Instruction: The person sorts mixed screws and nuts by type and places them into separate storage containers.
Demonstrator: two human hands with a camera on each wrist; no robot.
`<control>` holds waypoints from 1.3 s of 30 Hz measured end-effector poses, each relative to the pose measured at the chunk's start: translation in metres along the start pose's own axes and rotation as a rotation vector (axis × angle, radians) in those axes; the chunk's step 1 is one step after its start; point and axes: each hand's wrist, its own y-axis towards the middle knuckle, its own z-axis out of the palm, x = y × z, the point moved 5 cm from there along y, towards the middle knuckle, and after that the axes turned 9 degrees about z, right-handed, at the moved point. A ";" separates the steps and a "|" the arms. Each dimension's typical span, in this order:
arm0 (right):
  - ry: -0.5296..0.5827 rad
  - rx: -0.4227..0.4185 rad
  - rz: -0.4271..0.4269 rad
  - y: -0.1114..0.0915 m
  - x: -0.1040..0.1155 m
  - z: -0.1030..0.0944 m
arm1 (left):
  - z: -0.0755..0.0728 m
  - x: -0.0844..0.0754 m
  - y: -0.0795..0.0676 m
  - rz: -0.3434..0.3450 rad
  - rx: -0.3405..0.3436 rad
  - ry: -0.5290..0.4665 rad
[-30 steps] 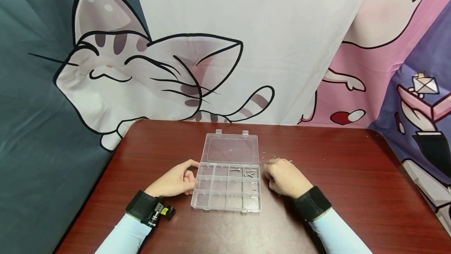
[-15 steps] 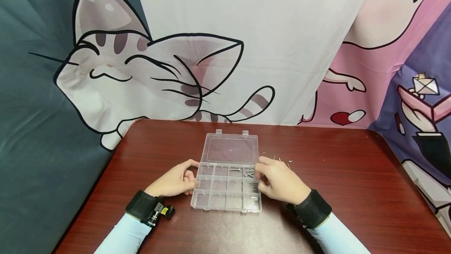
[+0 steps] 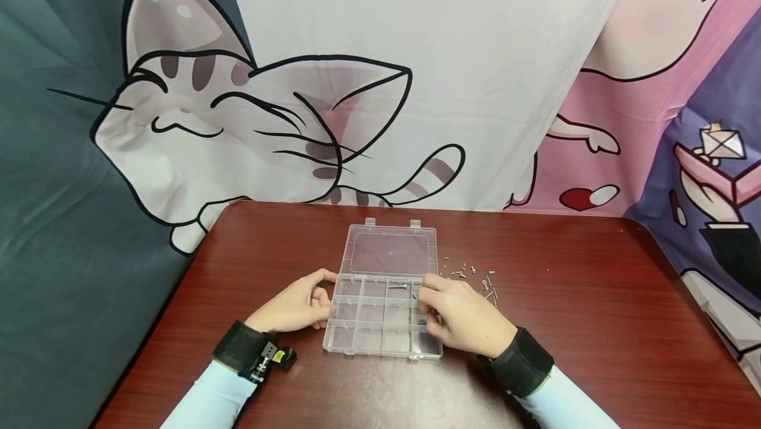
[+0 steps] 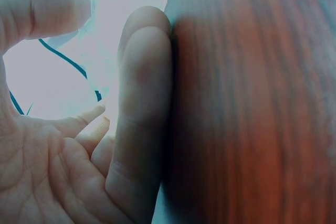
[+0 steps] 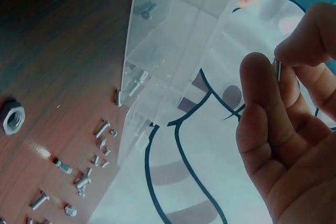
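Observation:
A clear plastic compartment box [image 3: 371, 312] lies on the table with its lid [image 3: 392, 252] laid back. My left hand [image 3: 295, 305] rests against the box's left edge, index finger and thumb apart, steadying it. Over the right-hand compartments, my right hand [image 3: 466, 315] pinches a small metal screw [image 5: 277, 69] between thumb and fingertip; only part of its shank shows. A few screws [image 3: 397, 286] lie in a back compartment. In the right wrist view, another screw [image 5: 148, 11] shows through the clear plastic, and a hex nut [image 5: 12, 116] lies on the wood.
Several loose screws and small fasteners [image 3: 489, 283] are scattered on the brown wooden table [image 3: 571, 323], right of the box. Behind the table hangs a cloth [image 3: 475, 72] printed with a cartoon cat.
My right hand has moved left from the loose fasteners to above the box's right compartments, uncovering the scattered pieces. My left hand stays at the box's left edge.

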 end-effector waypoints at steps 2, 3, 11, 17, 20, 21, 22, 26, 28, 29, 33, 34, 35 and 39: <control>0.003 -0.006 -0.011 0.000 0.001 0.000 | 0.000 0.000 0.000 0.001 0.000 -0.008; 0.003 -0.009 -0.016 0.000 0.002 0.000 | 0.000 0.000 0.000 0.002 0.000 -0.011; -0.057 0.063 0.005 -0.002 0.002 0.003 | 0.000 0.001 0.000 0.002 0.003 0.004; -0.130 0.272 0.107 -0.010 0.000 0.011 | 0.000 0.002 0.001 0.000 0.002 0.008; -0.142 0.285 0.130 -0.011 -0.003 0.011 | 0.000 0.002 0.001 0.003 0.006 0.018; -0.141 0.280 0.133 -0.011 -0.004 0.010 | 0.000 0.002 0.001 0.004 0.006 0.019; -0.139 0.276 0.135 -0.011 -0.006 0.009 | 0.000 0.001 0.001 0.005 0.007 0.019; -0.134 0.238 0.149 -0.010 -0.018 0.004 | 0.000 0.001 0.001 0.003 0.009 0.016; -0.134 0.214 0.157 -0.010 -0.026 0.000 | 0.000 0.002 0.000 0.002 0.010 0.016; -0.137 0.200 0.161 -0.010 -0.030 -0.001 | 0.000 0.002 0.000 0.003 0.011 0.017; -0.136 0.163 0.173 -0.011 -0.043 -0.006 | 0.000 0.003 0.001 0.003 0.012 0.016; -0.137 0.156 0.173 -0.011 -0.045 -0.007 | 0.000 0.003 0.001 0.003 0.011 0.013; -0.138 0.153 0.176 -0.011 -0.048 -0.008 | 0.000 0.003 0.001 0.003 0.011 0.011; -0.147 0.139 0.179 -0.010 -0.055 -0.008 | 0.000 0.004 0.002 0.003 0.009 -0.007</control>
